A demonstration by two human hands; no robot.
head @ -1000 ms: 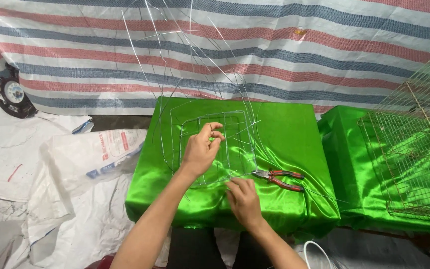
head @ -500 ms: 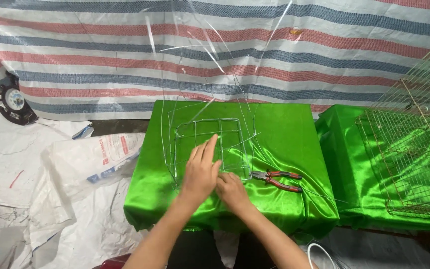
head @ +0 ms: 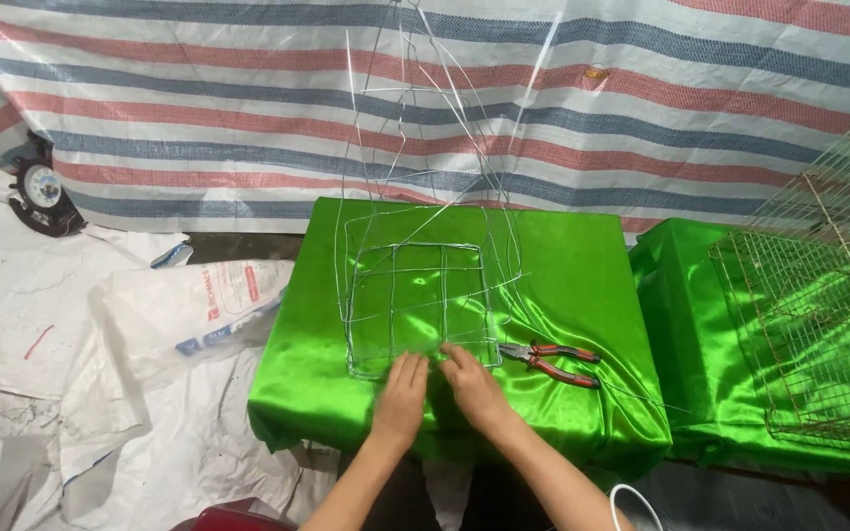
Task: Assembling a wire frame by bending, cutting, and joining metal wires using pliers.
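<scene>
Hands are pressing flat on the wire grid's (head: 415, 305) near edge, left hand (head: 403, 385) and right hand (head: 471, 379) side by side, fingers spread, grid stretching away beyond them.

Two bare forearms come up from the bottom edge, with no sleeves, gloves or wristbands showing. The left hand (head: 401, 395) and right hand (head: 474, 385) wear no rings or watch that can be made out. The fingers (head: 415, 368) are uncovered, with short nails. The upper arms are out of frame, so any clothing is unseen.
</scene>
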